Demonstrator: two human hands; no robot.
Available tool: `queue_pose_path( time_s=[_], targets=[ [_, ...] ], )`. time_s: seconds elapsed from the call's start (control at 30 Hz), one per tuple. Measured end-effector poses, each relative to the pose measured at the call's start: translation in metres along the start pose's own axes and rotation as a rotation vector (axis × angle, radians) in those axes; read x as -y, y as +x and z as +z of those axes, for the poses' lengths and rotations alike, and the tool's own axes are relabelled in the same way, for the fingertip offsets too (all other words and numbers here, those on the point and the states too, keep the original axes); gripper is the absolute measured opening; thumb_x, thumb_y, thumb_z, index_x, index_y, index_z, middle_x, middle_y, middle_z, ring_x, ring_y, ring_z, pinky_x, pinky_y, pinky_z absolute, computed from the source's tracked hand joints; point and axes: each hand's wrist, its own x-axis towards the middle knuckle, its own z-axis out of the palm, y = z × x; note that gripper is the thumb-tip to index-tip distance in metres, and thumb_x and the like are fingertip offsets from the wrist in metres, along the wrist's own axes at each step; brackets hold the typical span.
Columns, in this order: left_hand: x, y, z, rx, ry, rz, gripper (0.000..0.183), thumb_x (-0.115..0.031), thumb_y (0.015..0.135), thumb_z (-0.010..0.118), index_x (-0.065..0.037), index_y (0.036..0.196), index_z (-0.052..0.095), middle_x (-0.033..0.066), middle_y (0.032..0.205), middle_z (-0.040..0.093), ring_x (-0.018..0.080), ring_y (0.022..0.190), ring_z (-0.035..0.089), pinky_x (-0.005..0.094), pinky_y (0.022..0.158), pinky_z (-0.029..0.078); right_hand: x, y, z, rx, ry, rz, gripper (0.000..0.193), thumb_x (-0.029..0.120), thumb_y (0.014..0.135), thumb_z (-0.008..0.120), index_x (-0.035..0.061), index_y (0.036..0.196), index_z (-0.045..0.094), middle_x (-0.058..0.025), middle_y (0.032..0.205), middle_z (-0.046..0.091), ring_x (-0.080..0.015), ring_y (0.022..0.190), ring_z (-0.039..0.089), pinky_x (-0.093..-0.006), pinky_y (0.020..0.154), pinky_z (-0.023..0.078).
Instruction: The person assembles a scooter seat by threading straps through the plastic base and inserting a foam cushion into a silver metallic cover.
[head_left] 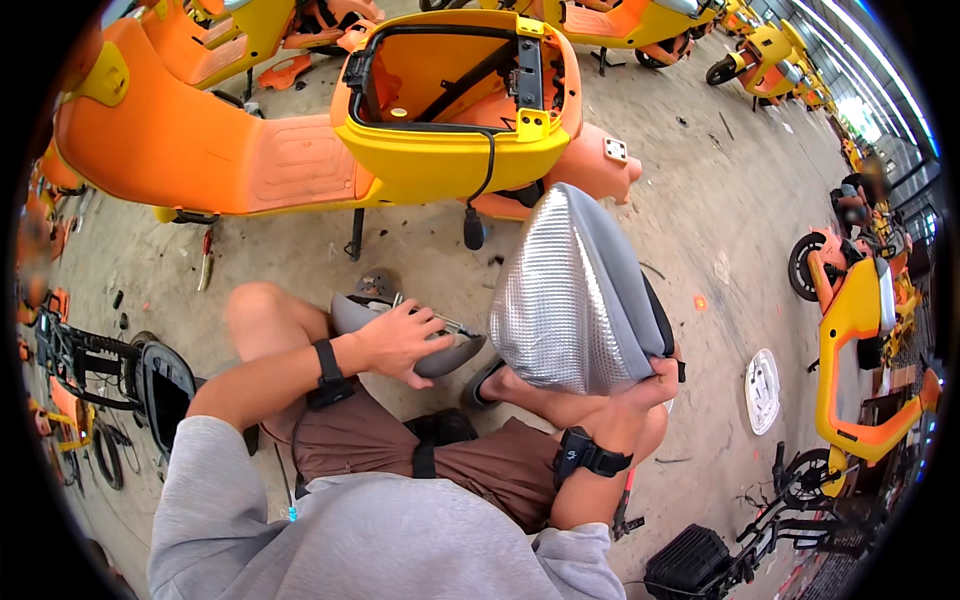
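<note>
My right hand grips the lower edge of a grey scooter seat cushion and tilts it up on its side. Crinkled silver foil lining covers the side that faces left. Just left of it, a grey curved shell lies low between my legs, with thin metal parts along its top. Over this shell is my left hand, fingers apart and slightly bent, resting on or just above it. Part of the shell is hidden beneath that hand.
Ahead stands an orange and yellow scooter with its seat compartment open and a black cable hanging down. A white oval part lies on the floor at right. Another scooter stands beyond it. A black crate sits at lower right.
</note>
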Motion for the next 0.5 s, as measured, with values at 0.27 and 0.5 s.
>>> queue_pose_path(
  time_s=[0.27, 0.5],
  targets=[
    [-0.024, 0.028, 0.011, 0.498, -0.084, -0.078, 0.098, -0.035, 0.061, 0.092, -0.019, 0.146, 0.046, 0.0173, 0.113, 0.062, 0.0395, 0.084, 0.070, 0.0460, 0.072, 0.055, 0.011, -0.010, 0.026, 0.068, 0.002, -0.037, 0.043, 0.015, 0.063, 0.050, -0.0071, 0.096, 0.066, -0.0167, 0.093, 0.066, -0.0274, 0.086, 0.060, -0.0324, 0.083, 0.048],
    [-0.027, 0.048, 0.012, 0.334, -0.133, -0.106, 0.088, -0.042, 0.066, 0.086, -0.015, 0.142, 0.052, 0.0134, 0.119, 0.062, 0.0334, 0.107, 0.065, 0.0456, 0.082, 0.053, 0.024, -0.006, 0.021, 0.206, -0.116, -0.110, 0.035, 0.015, 0.066, 0.046, -0.0041, 0.089, 0.064, -0.0141, 0.091, 0.067, -0.0247, 0.089, 0.062, -0.0326, 0.085, 0.048]
  ],
)
